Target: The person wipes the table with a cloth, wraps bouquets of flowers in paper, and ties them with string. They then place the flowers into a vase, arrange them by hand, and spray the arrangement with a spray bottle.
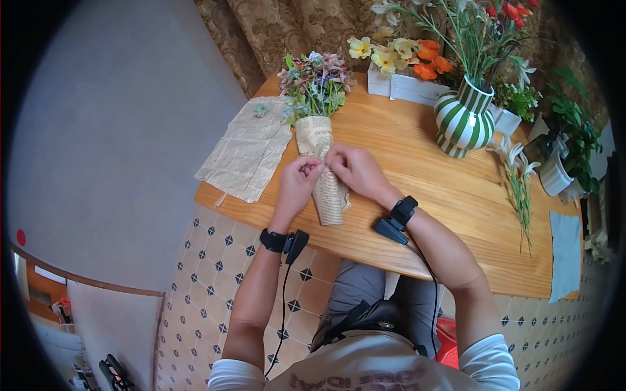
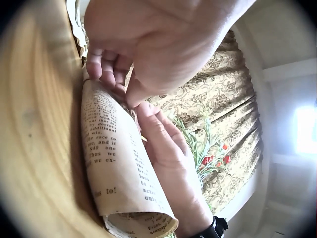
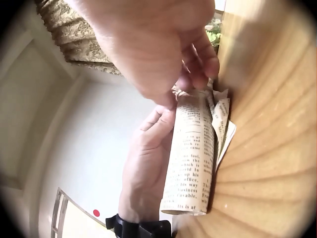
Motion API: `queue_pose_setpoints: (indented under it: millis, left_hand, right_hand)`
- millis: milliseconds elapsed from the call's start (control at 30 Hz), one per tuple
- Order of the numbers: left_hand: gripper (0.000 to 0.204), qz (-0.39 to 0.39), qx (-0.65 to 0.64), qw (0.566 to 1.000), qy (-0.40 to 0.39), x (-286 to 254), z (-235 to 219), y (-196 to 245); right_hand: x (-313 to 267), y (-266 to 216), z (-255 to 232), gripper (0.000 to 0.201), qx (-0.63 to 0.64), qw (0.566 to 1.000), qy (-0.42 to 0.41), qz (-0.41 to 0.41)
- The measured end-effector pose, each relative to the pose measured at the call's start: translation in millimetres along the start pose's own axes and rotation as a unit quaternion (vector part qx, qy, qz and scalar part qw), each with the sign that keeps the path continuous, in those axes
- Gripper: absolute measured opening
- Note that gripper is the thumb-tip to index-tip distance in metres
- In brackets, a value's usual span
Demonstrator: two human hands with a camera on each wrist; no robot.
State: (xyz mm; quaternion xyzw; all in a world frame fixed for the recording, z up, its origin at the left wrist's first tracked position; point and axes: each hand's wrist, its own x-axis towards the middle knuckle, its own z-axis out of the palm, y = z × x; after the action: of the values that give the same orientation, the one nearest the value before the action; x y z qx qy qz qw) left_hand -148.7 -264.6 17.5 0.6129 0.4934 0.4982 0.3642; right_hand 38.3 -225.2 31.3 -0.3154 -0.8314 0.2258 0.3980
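Observation:
A bouquet of mauve and blue artificial flowers [image 1: 319, 72] lies on the table, its stems rolled in newspaper-print wrapping paper [image 1: 329, 203]. The roll narrows at its middle, where both hands meet. My left hand [image 1: 301, 182] is on the roll's left side, thumb and fingertips pinched together. Opposite it, my right hand [image 1: 357, 171] pinches at the same narrow spot. A thin string [image 3: 177, 91] shows around the wrap by the right fingertips; most of it is hidden behind the fingers. Towards me, the wrap's open lower end [image 2: 143, 223] rests close over the wood.
Left of the bouquet, a crumpled paper sheet [image 1: 244, 156] carries a small flower head [image 1: 261, 111]. A green-striped vase [image 1: 464, 120] of flowers stands at the right, near loose white lilies [image 1: 518, 176]. A grey cloth [image 1: 565, 254] hangs over the right edge of the table [image 1: 417, 215].

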Motion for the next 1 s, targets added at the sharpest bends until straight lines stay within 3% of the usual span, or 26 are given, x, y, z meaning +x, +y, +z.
queue_pose_setpoints:
  millis: [33, 67, 200, 267, 300, 367, 400, 467, 500, 600, 667, 833, 900, 967, 1000]
  left_hand:
    - [0.008, -0.004, 0.011, 1.000, -0.003, 0, -1, 0]
    - [0.008, -0.004, 0.012, 1.000, -0.004, 0, -1, -1]
    - [0.009, 0.029, 0.026, 0.999, 0.005, -2, 2, 9]
    - [0.010, 0.041, 0.027, 0.999, 0.007, -3, 2, 11]
    - [0.009, 0.036, 0.056, 0.998, -0.009, -3, -1, 8]
    - [0.009, 0.030, 0.085, 0.996, -0.023, -1, -2, 1]
    - [0.009, 0.046, 0.028, 0.998, 0.018, 0, -1, -2]
    - [0.008, 0.063, -0.028, 0.996, 0.057, 2, 0, -3]
    - [0.007, 0.062, -0.057, 0.994, 0.074, 2, -1, -4]
    - [0.008, 0.049, -0.086, 0.989, 0.108, 4, -16, -5]
    - [0.009, 0.037, -0.086, 0.988, 0.126, 4, -31, -5]
    - [0.012, -0.055, -0.187, 0.959, 0.205, 0, -68, -8]
    - [0.013, -0.056, -0.199, 0.954, 0.215, -2, -75, -8]
    - [0.014, -0.057, -0.212, 0.949, 0.227, -4, -85, -7]
    - [0.014, -0.048, -0.215, 0.947, 0.233, -1, -93, -5]
  right_hand:
    - [2, 4, 6, 0.020, 0.142, 0.983, 0.023, 0.112]
    - [2, 9, 9, 0.019, 0.279, 0.934, 0.045, 0.220]
    - [1, 10, 4, 0.016, 0.322, 0.915, 0.026, 0.244]
    - [1, 3, 5, 0.013, 0.372, 0.907, 0.066, 0.188]
    - [2, 1, 6, 0.013, 0.372, 0.906, 0.066, 0.188]
    - [3, 8, 13, 0.013, 0.336, 0.919, 0.147, 0.141]
    - [2, 12, 15, 0.013, 0.337, 0.919, 0.148, 0.140]
    - [-1, 22, 14, 0.013, 0.162, 0.984, 0.019, 0.065]
    - [-2, 27, 14, 0.013, 0.161, 0.985, 0.021, 0.065]
    - [-2, 29, 9, 0.014, 0.105, 0.985, 0.058, 0.121]
    - [-2, 30, -1, 0.014, 0.256, 0.919, 0.029, 0.298]
    - [-2, 56, -3, 0.015, 0.300, 0.899, 0.130, 0.290]
    - [2, 54, -7, 0.021, 0.054, 0.958, 0.201, 0.198]
    - [3, 40, -9, 0.024, 0.053, 0.964, 0.194, 0.176]
    - [3, 31, -9, 0.028, 0.055, 0.974, 0.142, 0.169]
